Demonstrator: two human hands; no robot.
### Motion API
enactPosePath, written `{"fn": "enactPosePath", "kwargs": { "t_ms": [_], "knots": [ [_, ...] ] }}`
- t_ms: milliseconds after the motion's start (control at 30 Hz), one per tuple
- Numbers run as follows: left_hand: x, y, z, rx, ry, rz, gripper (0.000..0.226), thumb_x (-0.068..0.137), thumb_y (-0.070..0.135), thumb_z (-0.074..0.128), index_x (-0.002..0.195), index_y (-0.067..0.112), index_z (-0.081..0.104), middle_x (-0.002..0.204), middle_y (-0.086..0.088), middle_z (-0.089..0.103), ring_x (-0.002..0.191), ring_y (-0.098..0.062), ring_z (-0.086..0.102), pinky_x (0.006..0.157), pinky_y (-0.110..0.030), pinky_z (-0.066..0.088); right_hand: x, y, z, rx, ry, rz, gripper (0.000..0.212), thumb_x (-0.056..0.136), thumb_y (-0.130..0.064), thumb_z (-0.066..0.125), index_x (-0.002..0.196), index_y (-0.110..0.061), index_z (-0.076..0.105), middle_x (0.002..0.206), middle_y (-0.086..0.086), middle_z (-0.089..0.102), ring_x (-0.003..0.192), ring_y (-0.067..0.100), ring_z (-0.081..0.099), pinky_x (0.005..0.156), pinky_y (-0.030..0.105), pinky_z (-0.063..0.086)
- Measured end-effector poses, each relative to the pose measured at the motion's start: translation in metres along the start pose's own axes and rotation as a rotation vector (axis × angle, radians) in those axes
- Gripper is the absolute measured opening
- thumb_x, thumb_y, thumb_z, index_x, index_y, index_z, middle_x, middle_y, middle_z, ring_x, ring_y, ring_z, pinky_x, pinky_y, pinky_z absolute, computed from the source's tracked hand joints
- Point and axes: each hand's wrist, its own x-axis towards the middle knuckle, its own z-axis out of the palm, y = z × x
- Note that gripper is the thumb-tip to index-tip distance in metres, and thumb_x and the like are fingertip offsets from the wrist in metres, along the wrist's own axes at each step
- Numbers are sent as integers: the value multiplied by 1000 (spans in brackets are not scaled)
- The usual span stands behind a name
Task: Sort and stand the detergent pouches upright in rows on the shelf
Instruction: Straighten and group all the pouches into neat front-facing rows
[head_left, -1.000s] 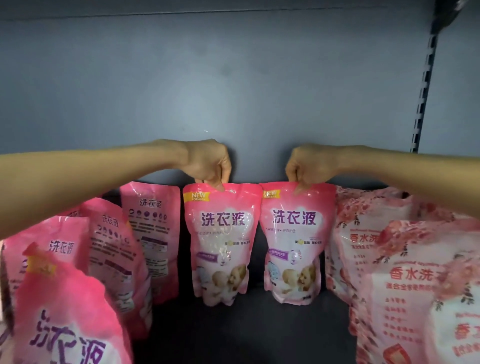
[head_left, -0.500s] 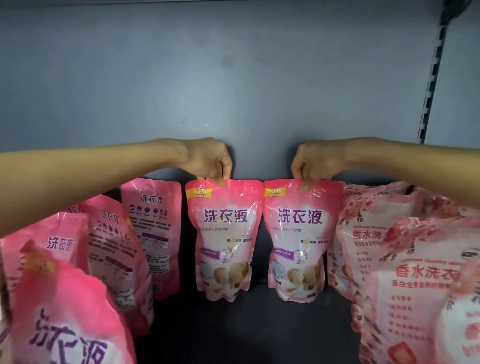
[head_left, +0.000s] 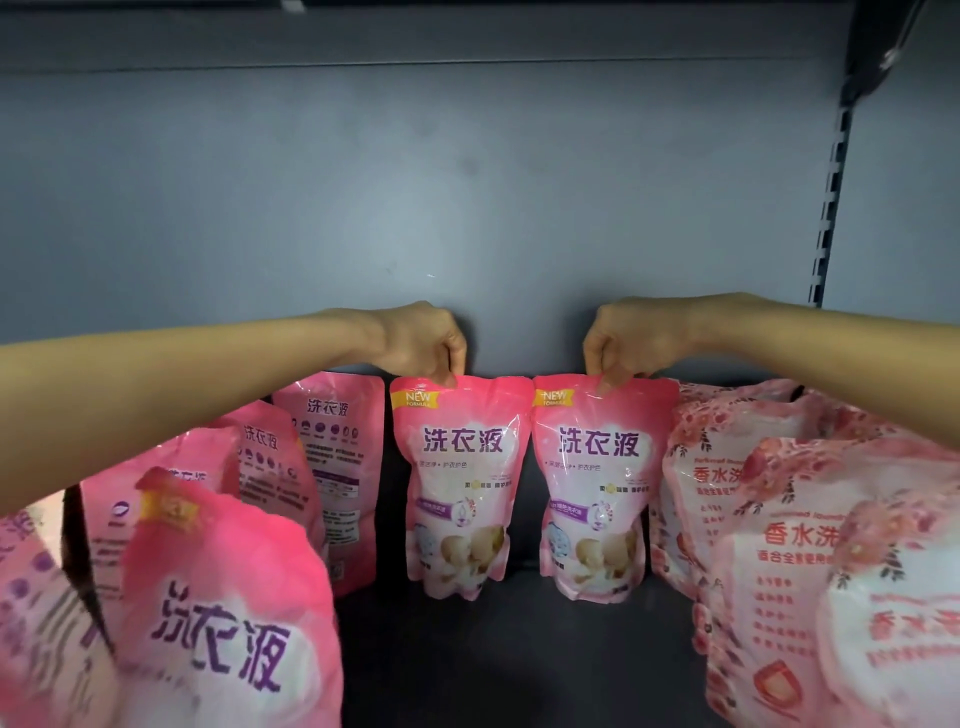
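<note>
Two pink detergent pouches with purple lettering stand upright side by side at the back of the dark shelf (head_left: 519, 649). My left hand (head_left: 423, 343) pinches the top edge of the left pouch (head_left: 460, 488). My right hand (head_left: 626, 340) pinches the top edge of the right pouch (head_left: 597, 493). Both pouches face forward and nearly touch at their top corners.
More pink pouches (head_left: 332, 478) stand in a row at the left, some showing their backs, with one large blurred pouch (head_left: 228, 613) close to the camera. Rose-patterned pouches (head_left: 727, 467) fill the right. A grey back panel (head_left: 415, 208) and a slotted upright (head_left: 831, 197) bound the shelf.
Both hands keep their pinch on the pouch tops. The right pouch has shifted slightly right and both pouches sit a bit straighter; the camera view has moved a little.
</note>
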Motion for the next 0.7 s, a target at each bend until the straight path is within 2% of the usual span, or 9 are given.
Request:
{"fn": "enactPosePath", "kwargs": {
  "t_ms": [67,167,267,333,467,567,700],
  "knots": [
    [-5,-1,-2,6,4,-6,13,87,13,62,98,12,69,77,13,58,83,-7,56,74,-17,40,-3,-4,-1,-7,22,9,5,81,-16,71,79,-15,66,70,-3,59,59,10,51,52,18,44],
    [-14,-5,-6,12,-3,-9,15,90,13,57,100,15,69,83,13,59,85,-6,55,69,-13,40,-7,-9,-2,-14,39,22,6,82,-18,70,85,-14,68,78,2,65,63,13,56,59,23,49],
    [-22,-12,-6,21,-9,-16,15,90,17,58,101,16,68,89,9,61,87,-7,55,78,-18,39,-12,-15,-2,-28,52,32,3,84,-19,67,87,-18,68,99,9,70,93,26,65,83,36,53],
    [-25,-16,-6,21,-11,-14,14,90,21,60,100,18,68,89,8,62,86,-8,56,79,-19,40,-17,-20,-1,-37,66,47,12,86,-19,64,97,-15,68,104,4,69,98,22,63,89,35,51],
    [-32,-19,-9,25,-16,-8,16,89,29,60,100,19,66,87,10,61,88,-10,57,81,-21,41,-27,-30,-3,-36,92,59,23,88,-23,61,109,-13,65,110,0,66,100,16,59,93,28,46],
    [-42,-17,-16,73,-32,-27,25,90,32,58,109,16,63,102,4,64,96,-13,57,87,-23,42,-35,-40,-7,6,141,36,24,90,-22,59,111,-12,65,112,0,66,106,16,59,95,27,44],
    [-68,-17,-25,85,-49,-69,34,90,35,57,117,15,60,113,2,64,102,-14,57,92,-24,42,-42,-55,-15,39,210,-29,21,91,-20,59,109,-13,66,112,-1,66,97,11,57,87,20,41]
  ]
}}
